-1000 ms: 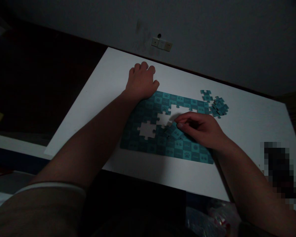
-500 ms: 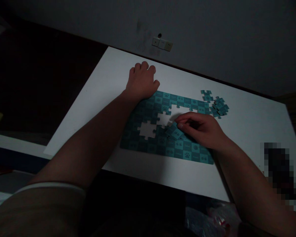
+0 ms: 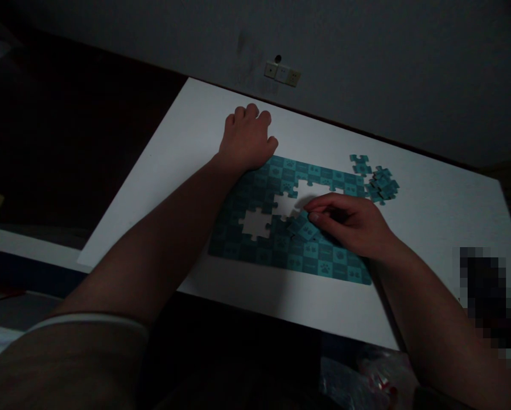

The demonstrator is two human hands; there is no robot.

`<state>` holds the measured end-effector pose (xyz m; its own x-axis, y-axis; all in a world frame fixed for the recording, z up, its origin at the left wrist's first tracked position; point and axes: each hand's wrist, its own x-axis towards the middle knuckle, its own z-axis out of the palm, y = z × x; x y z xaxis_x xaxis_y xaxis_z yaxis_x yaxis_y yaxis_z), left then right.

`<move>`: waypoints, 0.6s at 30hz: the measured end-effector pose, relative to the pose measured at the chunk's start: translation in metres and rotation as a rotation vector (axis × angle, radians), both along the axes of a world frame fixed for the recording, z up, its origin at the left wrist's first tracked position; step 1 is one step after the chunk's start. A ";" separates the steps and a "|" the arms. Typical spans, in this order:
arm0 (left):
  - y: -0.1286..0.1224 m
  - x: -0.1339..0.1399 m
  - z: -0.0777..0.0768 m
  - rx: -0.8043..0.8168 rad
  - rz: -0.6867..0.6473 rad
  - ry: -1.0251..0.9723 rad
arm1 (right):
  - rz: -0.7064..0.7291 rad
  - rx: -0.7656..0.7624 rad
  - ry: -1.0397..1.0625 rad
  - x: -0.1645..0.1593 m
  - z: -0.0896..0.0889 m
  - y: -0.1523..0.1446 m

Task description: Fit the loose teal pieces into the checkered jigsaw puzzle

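Note:
A teal checkered jigsaw puzzle [image 3: 255, 256] with paw prints lies on the white table [image 3: 170, 136]; gaps in its middle show white. Thumb and fingers of my right hand [image 3: 349, 222] are pinched on a teal puzzle piece [image 3: 304, 226], tilted above the puzzle's middle. Whether that piece touches the puzzle I cannot tell. My left hand [image 3: 247, 136] rests palm down, fingers apart and a little bent, at the puzzle's far left corner. The forearm covers part of the puzzle's left side.
A small heap of loose puzzle pieces [image 3: 382, 185] lies past the puzzle's far right corner, with one piece [image 3: 361, 164] beside it. Wall sockets [image 3: 282, 74] sit behind the table. A pixelated dark patch [image 3: 490, 296] is at the right. Clear plastic bags [image 3: 366, 378] show below the near edge.
The whole view has shifted slightly. Both hands keep nearly the same place over the puzzle, and the right hand still pinches the piece.

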<state>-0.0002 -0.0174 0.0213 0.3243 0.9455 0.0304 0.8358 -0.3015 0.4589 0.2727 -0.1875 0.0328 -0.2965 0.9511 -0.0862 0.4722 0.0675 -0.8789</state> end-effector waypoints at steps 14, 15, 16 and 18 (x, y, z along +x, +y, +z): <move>-0.001 0.001 0.001 -0.004 -0.015 0.049 | -0.012 0.015 0.003 0.000 -0.002 0.000; -0.001 0.001 0.000 -0.003 -0.015 0.044 | -0.010 0.013 0.006 0.000 -0.002 0.000; 0.000 0.000 0.000 -0.001 -0.012 0.038 | -0.008 0.011 0.007 -0.001 -0.002 0.000; 0.001 0.000 -0.001 0.005 -0.004 0.025 | -0.004 0.009 0.005 -0.001 -0.001 0.000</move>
<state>-0.0002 -0.0169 0.0205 0.3293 0.9439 0.0264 0.8458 -0.3072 0.4362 0.2721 -0.1878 0.0317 -0.2930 0.9531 -0.0759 0.4683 0.0739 -0.8805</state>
